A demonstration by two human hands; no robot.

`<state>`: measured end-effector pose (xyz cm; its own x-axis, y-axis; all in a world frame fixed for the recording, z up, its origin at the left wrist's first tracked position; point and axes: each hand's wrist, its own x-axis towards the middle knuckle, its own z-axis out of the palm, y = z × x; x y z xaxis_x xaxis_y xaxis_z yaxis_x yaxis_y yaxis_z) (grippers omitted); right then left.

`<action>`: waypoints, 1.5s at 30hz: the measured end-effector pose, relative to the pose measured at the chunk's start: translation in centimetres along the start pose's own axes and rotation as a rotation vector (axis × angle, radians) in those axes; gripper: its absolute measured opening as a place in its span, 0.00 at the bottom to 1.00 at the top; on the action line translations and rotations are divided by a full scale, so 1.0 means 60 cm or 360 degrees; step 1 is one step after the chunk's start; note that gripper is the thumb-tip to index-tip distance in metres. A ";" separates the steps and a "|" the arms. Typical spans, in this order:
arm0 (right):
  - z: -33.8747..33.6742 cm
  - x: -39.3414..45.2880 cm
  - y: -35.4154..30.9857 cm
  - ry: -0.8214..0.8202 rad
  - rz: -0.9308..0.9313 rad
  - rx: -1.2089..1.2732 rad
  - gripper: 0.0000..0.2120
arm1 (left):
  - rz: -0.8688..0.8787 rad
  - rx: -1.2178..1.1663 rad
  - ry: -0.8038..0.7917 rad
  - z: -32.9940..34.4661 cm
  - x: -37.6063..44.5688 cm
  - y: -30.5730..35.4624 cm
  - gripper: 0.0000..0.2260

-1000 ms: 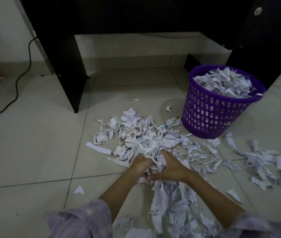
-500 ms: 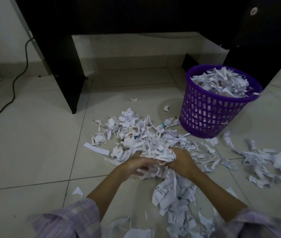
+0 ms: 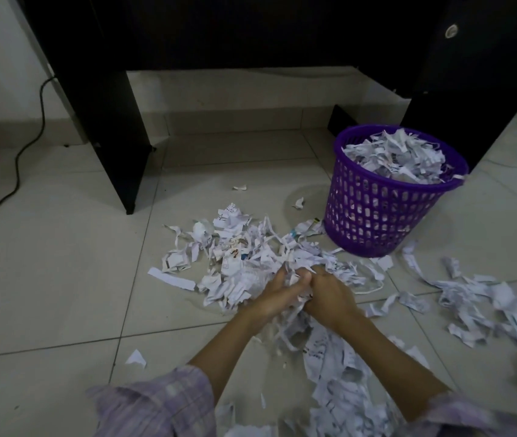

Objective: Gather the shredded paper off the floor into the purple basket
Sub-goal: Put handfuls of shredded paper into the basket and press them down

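The paper (image 3: 250, 257) lies as white torn strips, some printed, on the pale tiled floor (image 3: 45, 279). The main heap sits at the picture's centre; a second drift (image 3: 478, 307) trails off at 3 o'clock of it, and more strips (image 3: 339, 367) run down toward 6 o'clock between the forearms. A few stray scraps lie apart: one (image 3: 135, 357) at 8 o'clock of the heap, two small ones (image 3: 298, 203) at 12 o'clock.

The basket (image 3: 373, 209) is purple latticed plastic, upright on the floor at 2 o'clock of the heap, its foot just beside the nearest strips. It is filled to the rim with paper, one strip hanging over the right edge.

A black desk (image 3: 99, 105) stands behind, one leg panel at 10 o'clock of the heap, another behind the basket. A dark cable (image 3: 26, 143) snakes over the floor at 9 o'clock.

The left hand (image 3: 273, 298) and right hand (image 3: 329, 298) press together at the heap's near edge, fingers curled around a bunch of strips gripped between them. Plaid sleeves (image 3: 156, 402) show at the bottom.
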<state>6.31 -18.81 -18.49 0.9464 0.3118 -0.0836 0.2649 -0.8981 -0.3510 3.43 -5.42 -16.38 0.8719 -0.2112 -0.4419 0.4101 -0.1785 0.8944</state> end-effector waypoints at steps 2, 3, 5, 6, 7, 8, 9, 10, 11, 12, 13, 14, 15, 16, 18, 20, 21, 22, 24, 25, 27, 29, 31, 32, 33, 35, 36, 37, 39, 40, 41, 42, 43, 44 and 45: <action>-0.003 0.003 -0.003 -0.0026 -0.0054 0.0186 0.31 | -0.0044 -0.0080 0.0012 0.007 0.003 -0.004 0.33; -0.004 0.005 -0.003 -0.0057 -0.0079 0.0314 0.35 | -0.0059 -0.0140 0.0015 0.006 0.005 -0.006 0.33; -0.010 0.002 -0.003 -0.0128 -0.0108 0.0649 0.42 | -0.0123 -0.0283 0.0026 0.002 0.007 -0.006 0.36; -0.012 0.000 -0.003 -0.0178 -0.0114 0.0803 0.45 | -0.0165 -0.0365 0.0033 -0.001 0.009 -0.007 0.38; -0.014 -0.003 -0.005 -0.0243 -0.0116 0.0920 0.47 | -0.0180 -0.0430 0.0048 -0.004 0.016 -0.011 0.37; -0.015 -0.006 -0.005 -0.0316 -0.0108 0.1011 0.48 | -0.0178 -0.0468 0.0055 -0.004 0.016 -0.009 0.36; -0.015 -0.008 -0.004 -0.0387 -0.0084 0.1105 0.48 | -0.0183 -0.0503 0.0075 -0.004 0.017 -0.009 0.41; -0.016 -0.010 -0.004 -0.0460 -0.0043 0.1198 0.49 | -0.0191 -0.0528 0.0086 -0.005 0.021 -0.011 0.46; -0.017 -0.011 -0.002 -0.0520 0.0002 0.1284 0.49 | -0.0199 -0.0552 0.0110 -0.006 0.022 -0.010 0.49; -0.019 -0.012 0.000 -0.0567 0.0039 0.1367 0.50 | -0.0190 -0.0553 0.0145 -0.006 0.025 -0.013 0.48; -0.022 -0.012 0.003 -0.0613 0.0077 0.1458 0.49 | -0.0174 -0.0527 0.0186 -0.007 0.030 -0.018 0.45; -0.026 -0.013 0.005 -0.0645 0.0115 0.1545 0.48 | -0.0175 -0.0491 0.0226 -0.008 0.031 -0.020 0.40; -0.029 -0.014 0.010 -0.0653 0.0135 0.1615 0.45 | -0.0187 -0.0476 0.0276 -0.009 0.031 -0.020 0.35; -0.032 -0.014 0.013 -0.0640 0.0140 0.1645 0.41 | -0.0186 -0.0492 0.0319 -0.011 0.030 -0.021 0.30; -0.039 -0.016 0.020 -0.0569 0.0105 0.1597 0.34 | -0.0160 -0.0515 0.0377 -0.013 0.029 -0.019 0.21; -0.041 -0.018 0.028 -0.0513 0.0111 0.1518 0.31 | -0.0142 -0.0486 0.0424 -0.015 0.024 -0.010 0.15; -0.043 -0.018 0.030 -0.0481 0.0134 0.1500 0.31 | -0.0125 -0.0492 0.0437 -0.017 0.025 -0.008 0.13; -0.046 -0.020 0.032 -0.0452 0.0143 0.1497 0.33 | -0.0123 -0.0534 0.0432 -0.019 0.024 -0.003 0.13; -0.048 -0.019 0.040 -0.0437 0.0159 0.1507 0.37 | -0.0120 -0.0636 0.0397 -0.018 0.017 0.013 0.12; -0.050 -0.020 0.044 -0.0460 0.0176 0.1511 0.40 | -0.0123 -0.0686 0.0388 -0.020 0.019 0.017 0.13; -0.048 -0.020 0.051 -0.0521 0.0225 0.1533 0.47 | -0.0124 -0.0823 0.0375 -0.021 0.023 0.027 0.19; -0.043 -0.022 0.054 -0.0562 0.0252 0.1613 0.49 | -0.0093 -0.0851 0.0404 -0.021 0.026 0.034 0.23; -0.036 -0.023 0.051 -0.0598 0.0231 0.1860 0.45 | -0.0091 -0.0898 0.0383 -0.022 0.037 0.032 0.31; -0.036 -0.026 0.046 -0.0608 0.0211 0.1995 0.40 | -0.0077 -0.0940 0.0381 -0.021 0.036 0.031 0.28; -0.038 -0.028 0.039 -0.0613 0.0195 0.2089 0.35 | -0.0040 -0.0963 0.0391 -0.018 0.034 0.032 0.21; -0.047 -0.036 0.023 -0.0638 0.0196 0.2198 0.27 | -0.0025 -0.0950 0.0467 -0.012 0.034 0.030 0.21; -0.048 -0.039 0.018 -0.0660 0.0212 0.2242 0.26 | -0.0052 -0.0880 0.0497 -0.009 0.032 0.031 0.28; -0.051 -0.041 0.015 -0.0675 0.0249 0.2288 0.25 | -0.0070 -0.0770 0.0549 -0.008 0.035 0.028 0.32; -0.060 -0.044 0.007 -0.0649 0.0347 0.2384 0.22 | -0.0075 -0.0578 0.0629 -0.003 0.030 0.028 0.33; -0.064 -0.044 0.006 -0.0612 0.0389 0.2404 0.21 | -0.0085 -0.0532 0.0613 -0.003 0.032 0.025 0.32; -0.066 -0.042 0.006 -0.0577 0.0413 0.2400 0.20 | -0.0092 -0.0489 0.0577 -0.003 0.033 0.022 0.32; -0.069 -0.040 0.005 -0.0550 0.0419 0.2390 0.18 | -0.0077 -0.0446 0.0540 -0.002 0.029 0.024 0.31; -0.070 -0.037 0.005 -0.0525 0.0428 0.2365 0.17 | -0.0069 -0.0415 0.0506 0.002 0.027 0.027 0.32; -0.068 -0.035 0.004 -0.0497 0.0446 0.2342 0.17 | -0.0073 -0.0416 0.0459 0.002 0.026 0.027 0.34; -0.064 -0.032 0.008 -0.0465 0.0466 0.2338 0.17 | -0.0082 -0.0410 0.0402 0.002 0.029 0.024 0.36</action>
<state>5.32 -21.02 -14.91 0.8164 0.3899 -0.4260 -0.4978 0.1013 -0.8613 5.49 -6.18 -15.85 0.8737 0.0418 -0.4846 0.4812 0.0718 0.8737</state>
